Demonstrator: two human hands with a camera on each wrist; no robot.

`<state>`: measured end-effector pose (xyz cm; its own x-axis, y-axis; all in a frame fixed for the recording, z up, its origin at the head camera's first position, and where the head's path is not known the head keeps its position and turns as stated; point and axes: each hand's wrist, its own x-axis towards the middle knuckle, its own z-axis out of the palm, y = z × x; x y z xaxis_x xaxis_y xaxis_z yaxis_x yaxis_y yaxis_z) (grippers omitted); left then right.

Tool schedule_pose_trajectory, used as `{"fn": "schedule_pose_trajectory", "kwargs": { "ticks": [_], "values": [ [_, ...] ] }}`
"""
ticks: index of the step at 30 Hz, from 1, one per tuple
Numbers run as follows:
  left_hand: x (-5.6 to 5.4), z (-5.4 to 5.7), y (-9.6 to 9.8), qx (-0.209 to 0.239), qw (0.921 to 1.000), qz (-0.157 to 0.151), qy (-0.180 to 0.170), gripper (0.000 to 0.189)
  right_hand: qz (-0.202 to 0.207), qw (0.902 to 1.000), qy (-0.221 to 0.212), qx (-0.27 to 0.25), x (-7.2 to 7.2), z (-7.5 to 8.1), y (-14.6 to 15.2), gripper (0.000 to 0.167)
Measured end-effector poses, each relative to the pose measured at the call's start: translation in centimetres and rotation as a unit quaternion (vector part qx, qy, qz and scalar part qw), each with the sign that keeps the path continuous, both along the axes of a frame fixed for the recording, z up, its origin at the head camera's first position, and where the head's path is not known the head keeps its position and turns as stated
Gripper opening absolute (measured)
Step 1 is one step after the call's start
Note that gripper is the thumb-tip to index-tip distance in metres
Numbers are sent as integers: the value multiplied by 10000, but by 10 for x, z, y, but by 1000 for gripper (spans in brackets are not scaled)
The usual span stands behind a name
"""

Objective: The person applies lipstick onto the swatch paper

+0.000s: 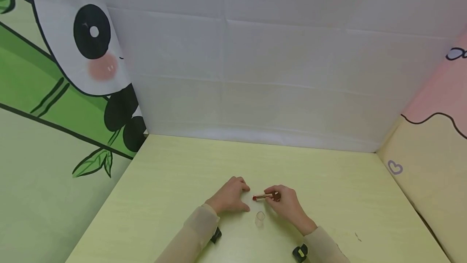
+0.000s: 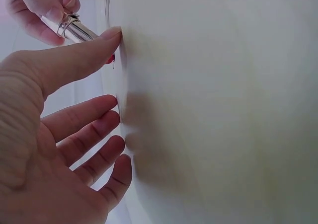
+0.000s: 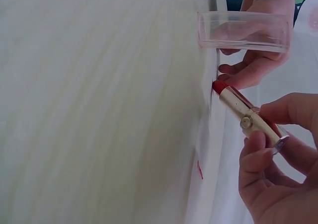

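My right hand (image 1: 286, 204) pinches a lipstick (image 3: 251, 117) between thumb and fingers. Its case is gold, and the red tip points left, low over the table. Across from it, my left hand (image 1: 230, 196) holds nothing; thumb and fingers are spread apart, fingertips right at the table surface (image 2: 208, 105). The lipstick's red tip sits between the two hands, partly hidden behind my left thumb in the left wrist view. A clear cylindrical cap (image 1: 260, 219) stands on the table just nearer than the lipstick. In the right wrist view a small red mark (image 3: 200, 170) shows on the pale surface.
The pale yellow table (image 1: 175, 165) meets a white creased backdrop (image 1: 255, 72) behind. A green panel with a cartoon panda (image 1: 91, 32) rises on the left, and a pink and cream panel (image 1: 427, 165) on the right. A thin mark (image 1: 358, 237) lies at the table's right.
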<state>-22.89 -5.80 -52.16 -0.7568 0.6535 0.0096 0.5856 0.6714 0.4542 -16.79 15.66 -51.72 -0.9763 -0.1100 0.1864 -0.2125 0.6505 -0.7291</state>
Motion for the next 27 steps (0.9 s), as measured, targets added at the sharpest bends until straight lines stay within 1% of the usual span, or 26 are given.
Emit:
{"fn": "schedule_pose_trajectory", "kwargs": {
  "ticks": [6, 15, 22, 27],
  "values": [
    [0, -1, 2, -59, 10000, 26, 28, 56, 86, 10000, -11, -26, 1, 2, 1, 14],
    [-1, -2, 2, -83, 9999, 57, 26, 57, 245, 9996, 117, -81, 5, 2, 3, 14],
    [-1, -1, 2, -60, 10000, 47, 10, 57, 306, 9995, -87, -61, 8, 4, 4, 13],
    [0, 0, 3, -68, 10000, 66, -7, 57, 305, 9987, -169, -371, 9, 6, 7, 12]
  ]
}}
